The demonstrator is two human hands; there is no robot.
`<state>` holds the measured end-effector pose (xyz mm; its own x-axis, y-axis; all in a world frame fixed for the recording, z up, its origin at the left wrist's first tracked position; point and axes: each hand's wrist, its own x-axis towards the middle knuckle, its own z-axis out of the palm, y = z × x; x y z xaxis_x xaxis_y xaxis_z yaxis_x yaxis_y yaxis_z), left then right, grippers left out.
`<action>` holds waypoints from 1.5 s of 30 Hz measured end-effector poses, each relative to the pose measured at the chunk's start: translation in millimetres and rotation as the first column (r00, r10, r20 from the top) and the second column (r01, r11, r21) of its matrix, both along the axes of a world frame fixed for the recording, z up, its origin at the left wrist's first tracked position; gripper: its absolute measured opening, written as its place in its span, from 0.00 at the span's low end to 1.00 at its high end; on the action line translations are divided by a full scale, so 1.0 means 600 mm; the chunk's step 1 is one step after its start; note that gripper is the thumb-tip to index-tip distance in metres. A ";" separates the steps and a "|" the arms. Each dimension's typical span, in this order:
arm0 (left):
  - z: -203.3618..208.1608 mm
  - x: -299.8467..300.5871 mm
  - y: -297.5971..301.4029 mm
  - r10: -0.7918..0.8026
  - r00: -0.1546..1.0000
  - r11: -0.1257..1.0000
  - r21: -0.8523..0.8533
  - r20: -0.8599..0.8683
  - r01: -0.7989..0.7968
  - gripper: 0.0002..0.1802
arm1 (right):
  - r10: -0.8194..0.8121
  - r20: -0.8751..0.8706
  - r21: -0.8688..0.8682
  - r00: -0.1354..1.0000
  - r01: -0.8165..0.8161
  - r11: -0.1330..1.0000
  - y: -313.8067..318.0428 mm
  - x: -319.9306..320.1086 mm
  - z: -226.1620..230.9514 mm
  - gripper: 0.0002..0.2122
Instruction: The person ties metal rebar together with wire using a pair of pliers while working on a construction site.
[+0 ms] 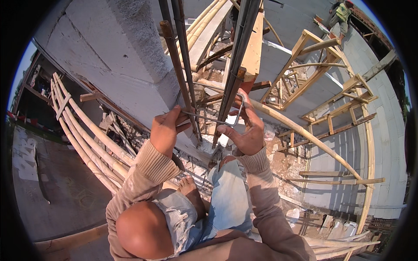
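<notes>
A thin steel stirrup (203, 117), bent at its right end, spans between my two hands beside upright rebars. My left hand (164, 132) pinches its left end between thumb and fingers. The bent right end sits in my right hand (249, 130), thumb in front and fingers curled behind. One pair of rusty rebars (183, 56) rises near my left hand. A tighter bundle of rebars (233, 61) stands by my right hand. The stirrup crosses these bars; I cannot tell whether it fully encloses them.
A grey block wall (109, 56) stands close on the left. Bamboo poles (87, 135) run along the left, and a long bamboo pole (305, 132) slopes away right. Wooden frames (300, 65) stand beyond. Rubble lies far below my bare foot (188, 188). Another person (342, 19) is at upper right.
</notes>
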<state>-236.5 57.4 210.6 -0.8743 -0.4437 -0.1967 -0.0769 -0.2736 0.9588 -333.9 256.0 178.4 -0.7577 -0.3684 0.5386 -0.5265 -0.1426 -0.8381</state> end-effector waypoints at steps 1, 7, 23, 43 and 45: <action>0.000 -0.001 -0.001 -0.012 1.000 1.000 -0.015 -0.012 0.012 0.23 | 0.004 -0.004 0.021 1.000 -0.004 1.000 0.003 -0.004 -0.001 0.45; 0.004 -0.002 0.000 -0.009 1.000 0.998 -0.065 -0.019 0.008 0.23 | 0.227 0.087 -0.105 0.970 -0.218 0.970 -0.004 -0.014 -0.021 0.50; -0.043 -0.017 -0.006 0.032 0.997 0.938 -0.341 -0.066 -0.053 0.21 | 0.078 0.048 -0.246 0.996 -0.064 0.967 -0.030 -0.006 -0.026 0.56; -0.011 -0.008 0.012 0.011 0.989 0.949 -0.313 0.150 0.037 0.28 | -0.078 -0.038 -0.253 0.996 0.066 0.965 -0.056 -0.023 -0.018 0.42; -0.014 -0.009 0.011 0.011 0.995 0.980 -0.197 0.100 0.009 0.27 | -0.045 -0.022 -0.243 0.999 0.038 0.969 -0.062 -0.027 -0.004 0.44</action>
<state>-242.0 64.2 202.3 -0.8543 -0.4830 -0.1921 -0.1754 -0.0799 0.9812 -350.2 218.9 175.9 -0.7534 -0.1925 0.6288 -0.5585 -0.3173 -0.7664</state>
